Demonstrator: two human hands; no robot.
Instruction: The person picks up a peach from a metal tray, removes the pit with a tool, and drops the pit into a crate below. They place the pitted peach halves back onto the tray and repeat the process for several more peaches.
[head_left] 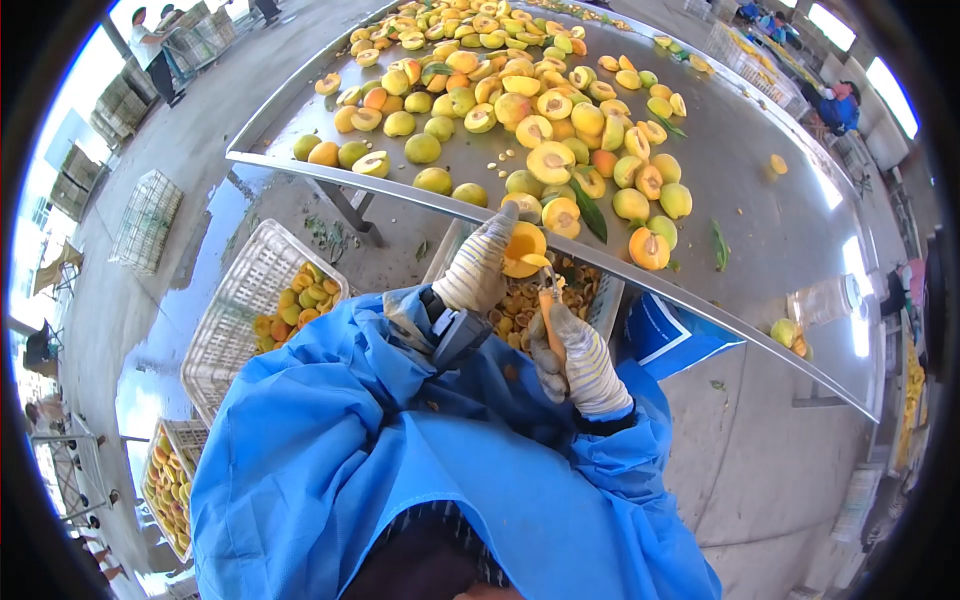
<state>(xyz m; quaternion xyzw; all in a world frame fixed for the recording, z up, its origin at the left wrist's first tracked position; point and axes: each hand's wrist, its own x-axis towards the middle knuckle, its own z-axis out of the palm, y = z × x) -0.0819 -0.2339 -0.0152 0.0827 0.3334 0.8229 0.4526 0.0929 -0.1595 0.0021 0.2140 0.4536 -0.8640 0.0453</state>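
Observation:
In the head view, my left hand [478, 265], in a striped work glove, is closed around a yellow peach half [526, 243] just off the table's near edge. My right hand [582, 362], gloved alike, grips the orange handle of a pitting knife [546, 303]. Its metal tip touches the cut side of that peach half, though the tip's exact shape is hard to make out. Below both hands is a crate [606, 305] holding pits and scraps. Many halved and whole peaches [550, 162] lie on the metal table [395, 192] in front of me.
A white crate [208, 330] with peach halves stands at my left, another crate [185, 437] behind it. A blue box [672, 335] sits under the table edge. A clear plastic jar [825, 300] lies at right. Other people work farther off.

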